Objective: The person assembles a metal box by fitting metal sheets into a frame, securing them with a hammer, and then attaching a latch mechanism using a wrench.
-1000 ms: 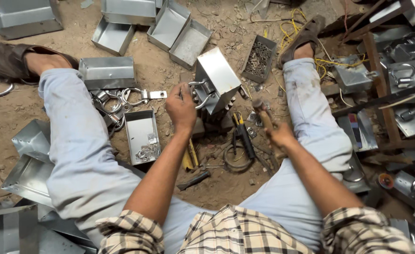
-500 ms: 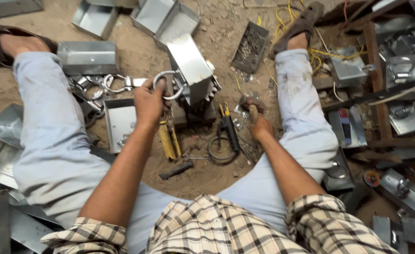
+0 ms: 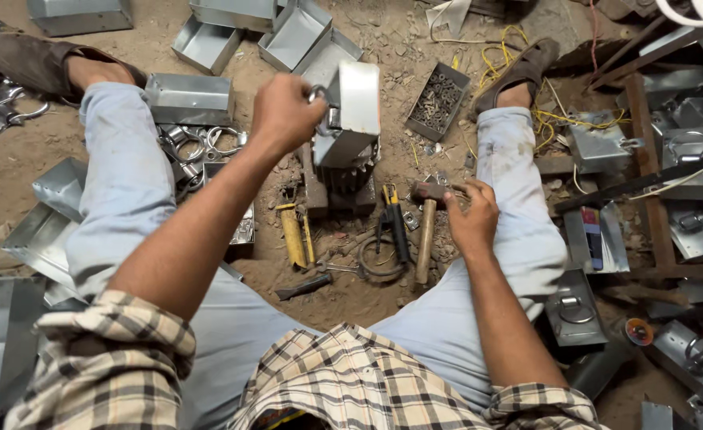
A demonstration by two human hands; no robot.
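My left hand is closed on a metal ring fixed to a folded sheet-metal box. It holds the box tilted above a dark iron block on the dirt between my legs. My right hand rests low on the ground by my right thigh. Its bent fingertips touch the head of a wooden-handled hammer that lies on the ground. Whether it grips the hammer is unclear.
Pliers, a wire loop, yellow-handled chisels and a dark punch lie between my legs. A tray of small fasteners sits beyond. Finished metal boxes, loose rings and sheet-metal parts crowd both sides.
My left hand has lifted the box by its ring, up and toward me off the block. The right hand has lowered beside the hammer, which now lies on the ground.
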